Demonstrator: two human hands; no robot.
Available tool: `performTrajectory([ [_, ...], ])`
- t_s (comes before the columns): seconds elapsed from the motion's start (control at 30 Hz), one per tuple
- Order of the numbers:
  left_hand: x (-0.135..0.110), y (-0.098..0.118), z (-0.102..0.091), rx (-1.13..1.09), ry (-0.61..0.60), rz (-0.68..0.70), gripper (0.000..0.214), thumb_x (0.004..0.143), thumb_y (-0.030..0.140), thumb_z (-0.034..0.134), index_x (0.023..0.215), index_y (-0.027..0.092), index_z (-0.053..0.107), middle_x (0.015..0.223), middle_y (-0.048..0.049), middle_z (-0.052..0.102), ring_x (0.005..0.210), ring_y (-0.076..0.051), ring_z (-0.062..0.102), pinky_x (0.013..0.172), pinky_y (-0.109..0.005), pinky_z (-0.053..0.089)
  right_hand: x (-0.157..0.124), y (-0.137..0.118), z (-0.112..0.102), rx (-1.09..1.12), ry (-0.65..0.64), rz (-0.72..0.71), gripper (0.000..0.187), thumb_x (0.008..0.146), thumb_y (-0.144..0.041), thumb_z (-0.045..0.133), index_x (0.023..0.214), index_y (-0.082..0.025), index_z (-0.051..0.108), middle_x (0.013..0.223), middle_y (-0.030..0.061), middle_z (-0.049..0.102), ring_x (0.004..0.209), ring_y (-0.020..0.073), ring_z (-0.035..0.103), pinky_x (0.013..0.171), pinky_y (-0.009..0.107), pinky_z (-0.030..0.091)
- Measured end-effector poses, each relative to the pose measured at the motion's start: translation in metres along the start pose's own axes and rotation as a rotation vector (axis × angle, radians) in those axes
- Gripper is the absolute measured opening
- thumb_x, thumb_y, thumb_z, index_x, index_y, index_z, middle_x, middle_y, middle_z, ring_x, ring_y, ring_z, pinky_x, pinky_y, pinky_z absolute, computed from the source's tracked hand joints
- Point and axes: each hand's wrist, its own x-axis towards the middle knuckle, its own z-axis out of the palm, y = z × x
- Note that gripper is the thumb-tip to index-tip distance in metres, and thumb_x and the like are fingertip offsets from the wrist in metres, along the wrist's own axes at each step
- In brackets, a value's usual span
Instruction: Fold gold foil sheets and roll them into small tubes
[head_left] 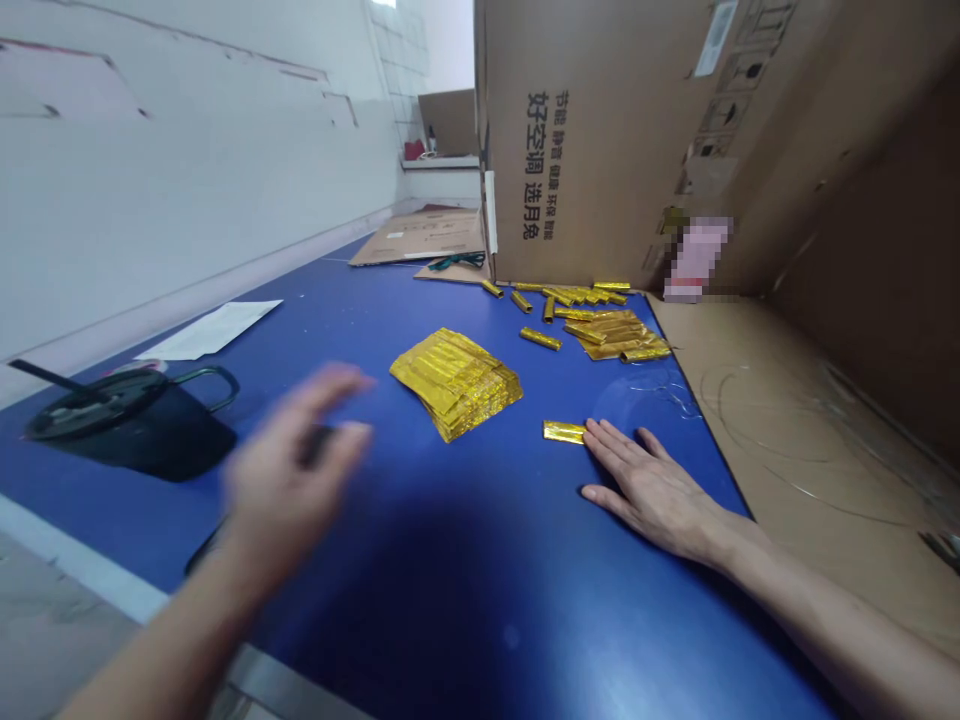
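My right hand (660, 490) lies flat on the blue table with its fingers stretched out. Its fingertips touch the end of a small folded gold foil strip (562, 432). To the left of that strip sits a fanned stack of gold foil sheets (457, 380). My left hand (292, 470) is blurred by motion above the table, left of the stack, thumb and fingers apart. A dark object (201, 556) shows partly behind the left hand; what it is I cannot make out.
Several rolled gold pieces (540, 339) and more foil sheets (619, 332) lie at the back right. A dark mug (150, 430) and white paper (217, 331) are on the left. A large cardboard box (600, 130) stands behind; thin wire (817, 490) lies on cardboard at right.
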Motion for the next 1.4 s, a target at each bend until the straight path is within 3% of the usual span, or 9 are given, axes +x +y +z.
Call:
performTrajectory([
  [0.07, 0.018, 0.059, 0.033, -0.209, -0.322, 0.277, 0.036, 0.088, 0.033, 0.034, 0.120, 0.020, 0.040, 0.124, -0.0018, 0.048, 0.115, -0.013, 0.042, 0.097, -0.028, 0.033, 0.000, 0.001, 0.001, -0.004, 0.006, -0.004, 0.067, 0.083, -0.055, 0.027, 0.133, -0.011, 0.027, 0.138, 0.0135, 0.024, 0.127, 0.0244, 0.019, 0.100, 0.051, 0.017],
  [0.17, 0.040, 0.116, 0.088, -0.240, -0.619, 0.485, 0.065, 0.083, 0.054, 0.032, 0.131, 0.011, 0.025, 0.139, -0.0105, 0.021, 0.128, -0.021, 0.016, 0.103, -0.039, 0.019, 0.000, 0.002, 0.003, -0.014, 0.001, -0.012, 0.064, 0.083, -0.050, 0.030, 0.132, -0.009, 0.027, 0.137, 0.0149, 0.025, 0.126, 0.0251, 0.019, 0.099, 0.052, 0.018],
  [0.27, 0.043, 0.129, 0.124, -0.192, -0.761, 0.467, 0.087, 0.076, 0.068, 0.024, 0.134, 0.004, 0.014, 0.140, -0.0167, 0.012, 0.129, -0.025, 0.007, 0.103, -0.045, 0.012, 0.000, 0.002, 0.004, -0.016, 0.007, -0.021, 0.060, 0.084, -0.045, 0.032, 0.133, -0.010, 0.027, 0.137, 0.0150, 0.026, 0.126, 0.0249, 0.020, 0.098, 0.054, 0.018],
  [0.33, 0.038, 0.122, 0.133, -0.160, -0.780, 0.473, 0.089, 0.075, 0.070, 0.022, 0.134, 0.005, 0.011, 0.140, -0.0163, 0.010, 0.129, -0.025, 0.004, 0.102, -0.046, 0.008, 0.000, 0.002, 0.003, -0.015, 0.017, -0.018, 0.060, 0.084, -0.046, 0.031, 0.132, -0.011, 0.027, 0.137, 0.0143, 0.026, 0.126, 0.0244, 0.020, 0.099, 0.054, 0.017],
  [0.57, 0.025, 0.097, 0.124, -0.114, -0.740, 0.453, 0.083, 0.075, 0.069, 0.018, 0.135, 0.012, 0.012, 0.141, -0.0136, 0.010, 0.129, -0.024, 0.005, 0.101, -0.047, 0.006, 0.000, 0.000, 0.000, -0.013, 0.039, -0.003, 0.062, 0.083, -0.053, 0.028, 0.131, -0.014, 0.030, 0.137, 0.0129, 0.027, 0.126, 0.0246, 0.021, 0.099, 0.053, 0.017],
  [0.93, 0.026, 0.097, 0.124, -0.109, -0.733, 0.461, 0.085, 0.075, 0.070, 0.018, 0.135, 0.010, 0.013, 0.141, -0.0133, 0.012, 0.129, -0.025, 0.006, 0.101, -0.048, 0.005, 0.000, 0.000, -0.004, -0.050, -0.006, 0.014, 0.061, 0.083, -0.052, 0.029, 0.131, -0.014, 0.031, 0.137, 0.0122, 0.028, 0.125, 0.0259, 0.023, 0.098, 0.056, 0.016],
  [1.4, 0.024, 0.103, 0.116, -0.059, -0.646, 0.482, 0.072, 0.079, 0.064, 0.027, 0.127, 0.011, 0.033, 0.133, -0.0126, 0.033, 0.125, -0.026, 0.024, 0.101, -0.047, 0.010, -0.013, -0.004, -0.003, -0.042, 0.003, 0.009, 0.058, 0.083, -0.050, 0.033, 0.130, -0.017, 0.034, 0.135, 0.0091, 0.030, 0.124, 0.0274, 0.025, 0.097, 0.057, 0.019],
])
